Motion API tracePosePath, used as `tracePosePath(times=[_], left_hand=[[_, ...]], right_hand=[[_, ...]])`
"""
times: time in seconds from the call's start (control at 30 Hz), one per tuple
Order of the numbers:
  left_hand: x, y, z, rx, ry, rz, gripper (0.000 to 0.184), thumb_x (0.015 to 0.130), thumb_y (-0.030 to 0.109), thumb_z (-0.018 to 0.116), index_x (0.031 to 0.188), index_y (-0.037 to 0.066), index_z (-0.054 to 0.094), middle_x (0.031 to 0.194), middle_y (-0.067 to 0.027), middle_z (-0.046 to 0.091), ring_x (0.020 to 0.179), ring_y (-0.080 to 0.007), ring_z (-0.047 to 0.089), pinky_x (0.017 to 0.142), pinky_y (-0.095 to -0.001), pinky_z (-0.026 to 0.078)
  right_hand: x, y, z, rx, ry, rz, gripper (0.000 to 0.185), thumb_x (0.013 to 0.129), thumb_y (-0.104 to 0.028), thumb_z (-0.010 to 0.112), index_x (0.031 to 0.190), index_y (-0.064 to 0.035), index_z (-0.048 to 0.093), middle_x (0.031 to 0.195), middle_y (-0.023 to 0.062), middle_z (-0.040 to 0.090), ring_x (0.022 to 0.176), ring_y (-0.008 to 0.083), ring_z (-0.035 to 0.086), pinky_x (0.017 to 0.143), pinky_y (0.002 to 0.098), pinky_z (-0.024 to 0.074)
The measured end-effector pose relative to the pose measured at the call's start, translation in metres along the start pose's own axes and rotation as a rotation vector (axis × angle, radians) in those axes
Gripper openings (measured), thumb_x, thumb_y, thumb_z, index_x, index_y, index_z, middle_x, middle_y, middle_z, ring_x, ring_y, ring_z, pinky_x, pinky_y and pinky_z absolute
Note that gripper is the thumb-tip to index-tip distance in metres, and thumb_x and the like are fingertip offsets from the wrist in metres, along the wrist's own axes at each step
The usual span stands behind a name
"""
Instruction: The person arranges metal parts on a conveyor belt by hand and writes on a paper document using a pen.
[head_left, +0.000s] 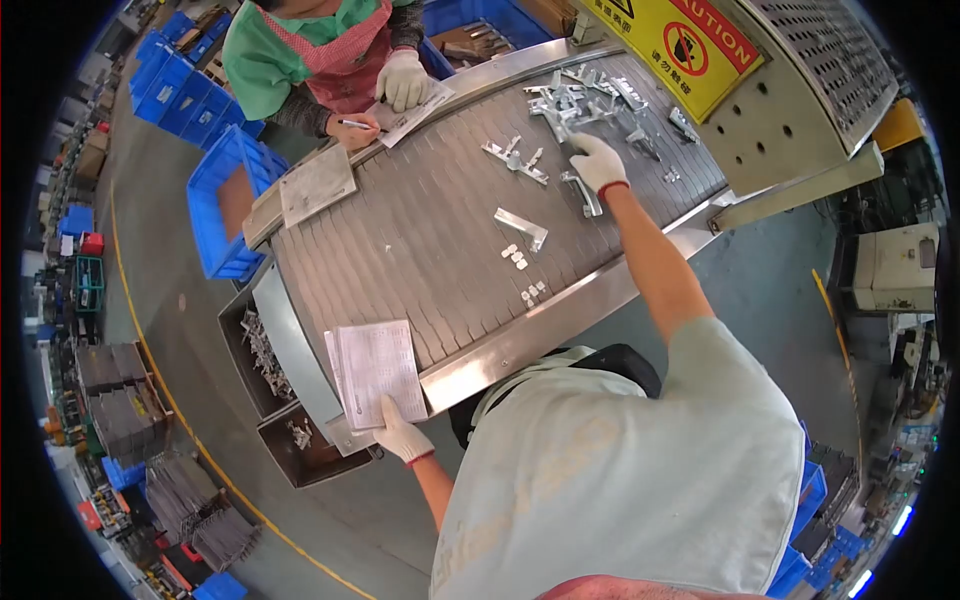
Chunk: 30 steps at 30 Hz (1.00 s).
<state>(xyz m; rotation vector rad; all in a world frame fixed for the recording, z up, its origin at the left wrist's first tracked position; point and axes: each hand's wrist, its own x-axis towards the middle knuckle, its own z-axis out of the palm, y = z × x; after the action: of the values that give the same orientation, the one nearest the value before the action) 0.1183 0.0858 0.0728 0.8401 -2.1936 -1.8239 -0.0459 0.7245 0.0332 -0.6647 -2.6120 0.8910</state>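
My left hand, in a white glove with a red cuff, grips the lower edge of a stack of printed sheets at the near left corner of the slatted conveyor. My gloved right hand reaches across the belt, its fingertips closed at the end of a silvery metal casting in a loose pile. Just below that hand lies another casting. A branched casting lies to its left. Nearer me are an L-shaped piece and small pale pieces.
Across the belt a co-worker in a red checked apron holds a pen over a sheet. A flat board rests at the far edge. A machine with a yellow caution sign overhangs the right. Metal bins stand below the left end.
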Motion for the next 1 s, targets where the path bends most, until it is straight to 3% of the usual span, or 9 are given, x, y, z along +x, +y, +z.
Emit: tracePosePath(times=[0.07, 0.13, 0.17, 0.3, 0.43, 0.53, 0.67, 0.87, 1.0], left_hand=[[0.002, -0.007, -0.004, -0.015, 0.003, -0.022, 0.055, 0.114, 0.023, 0.079, 0.143, -0.021, 0.067, 0.138, -0.0192, 0.076, 0.115, -0.0245, 0.071, 0.104, -0.0404, 0.06], [0.006, -0.014, -0.003, -0.034, 0.013, -0.046, 0.055, 0.114, 0.021, 0.078, 0.147, -0.02, 0.065, 0.142, -0.0193, 0.074, 0.119, -0.0253, 0.071, 0.107, -0.0407, 0.06], [0.008, -0.018, -0.001, -0.017, 0.055, 0.007, 0.055, 0.112, 0.026, 0.08, 0.137, -0.022, 0.072, 0.133, -0.0202, 0.079, 0.111, -0.0244, 0.074, 0.1, -0.041, 0.061], [0.0, -0.003, 0.004, -0.016, 0.064, -0.014, 0.059, 0.113, 0.024, 0.079, 0.148, -0.021, 0.065, 0.143, -0.0201, 0.074, 0.12, -0.026, 0.071, 0.108, -0.0418, 0.058], [-0.002, 0.013, 0.008, -0.018, 0.053, -0.093, 0.063, 0.113, 0.023, 0.079, 0.155, -0.019, 0.059, 0.15, -0.0193, 0.071, 0.125, -0.0269, 0.068, 0.114, -0.042, 0.056], [-0.002, 0.024, 0.009, -0.028, 0.026, -0.151, 0.064, 0.112, 0.024, 0.078, 0.156, -0.019, 0.058, 0.15, -0.0194, 0.07, 0.126, -0.0266, 0.069, 0.113, -0.0421, 0.056], [0.002, 0.02, 0.009, -0.107, 0.017, -0.204, 0.06, 0.113, 0.022, 0.075, 0.155, -0.018, 0.059, 0.148, -0.0193, 0.071, 0.124, -0.0267, 0.071, 0.111, -0.0421, 0.057], [-0.002, 0.026, 0.013, -0.128, 0.029, -0.223, 0.058, 0.113, 0.019, 0.073, 0.156, -0.017, 0.059, 0.146, -0.0186, 0.072, 0.122, -0.0261, 0.072, 0.108, -0.0417, 0.059], [-0.004, 0.03, 0.016, -0.129, 0.049, -0.235, 0.059, 0.113, 0.019, 0.074, 0.156, -0.017, 0.057, 0.145, -0.0185, 0.072, 0.122, -0.0266, 0.073, 0.106, -0.0424, 0.06]], right_hand=[[-0.006, -0.026, -0.018, 0.121, 0.02, 0.195, 0.039, 0.099, -0.022, 0.07, 0.134, -0.0167, 0.087, 0.142, 0.012, 0.082, 0.134, 0.0338, 0.076, 0.117, 0.0425, 0.0579], [0.003, -0.022, -0.025, 0.102, 0.327, 0.161, 0.034, 0.101, -0.022, 0.072, 0.129, -0.0147, 0.088, 0.136, 0.0118, 0.084, 0.129, 0.0341, 0.078, 0.113, 0.0431, 0.06], [0.008, -0.017, -0.03, 0.091, 0.475, 0.14, 0.031, 0.102, -0.022, 0.072, 0.127, -0.0136, 0.088, 0.133, 0.0117, 0.085, 0.126, 0.0342, 0.08, 0.111, 0.0433, 0.061], [0.074, 0.02, -0.073, -0.1, 0.725, 0.28, 0.036, 0.104, -0.024, 0.071, 0.134, -0.011, 0.086, 0.143, 0.0163, 0.081, 0.132, 0.0367, 0.077, 0.113, 0.0469, 0.0603], [0.157, 0.072, -0.108, -0.471, 0.125, 0.79, 0.058, 0.105, -0.048, 0.059, 0.143, -0.0099, 0.082, 0.153, 0.0219, 0.075, 0.144, 0.0424, 0.071, 0.124, 0.0506, 0.0516], [0.194, 0.104, -0.102, -0.494, -0.09, 0.728, 0.06, 0.105, -0.047, 0.058, 0.147, -0.0099, 0.08, 0.158, 0.0225, 0.071, 0.147, 0.0434, 0.068, 0.125, 0.0518, 0.0509], [0.218, 0.127, -0.073, -0.458, -0.1, 0.629, 0.063, 0.105, -0.047, 0.056, 0.152, -0.0098, 0.077, 0.164, 0.0232, 0.066, 0.151, 0.0447, 0.065, 0.127, 0.0535, 0.05], [0.231, 0.124, -0.063, -0.571, -0.256, 0.767, 0.061, 0.102, -0.048, 0.07, 0.151, -0.0119, 0.077, 0.16, 0.0198, 0.071, 0.148, 0.0405, 0.069, 0.12, 0.0521, 0.0558], [0.224, 0.116, -0.068, -0.621, -0.372, 0.612, 0.067, 0.095, -0.051, 0.08, 0.148, -0.0106, 0.078, 0.153, 0.0207, 0.076, 0.142, 0.0387, 0.072, 0.119, 0.0493, 0.0573]])
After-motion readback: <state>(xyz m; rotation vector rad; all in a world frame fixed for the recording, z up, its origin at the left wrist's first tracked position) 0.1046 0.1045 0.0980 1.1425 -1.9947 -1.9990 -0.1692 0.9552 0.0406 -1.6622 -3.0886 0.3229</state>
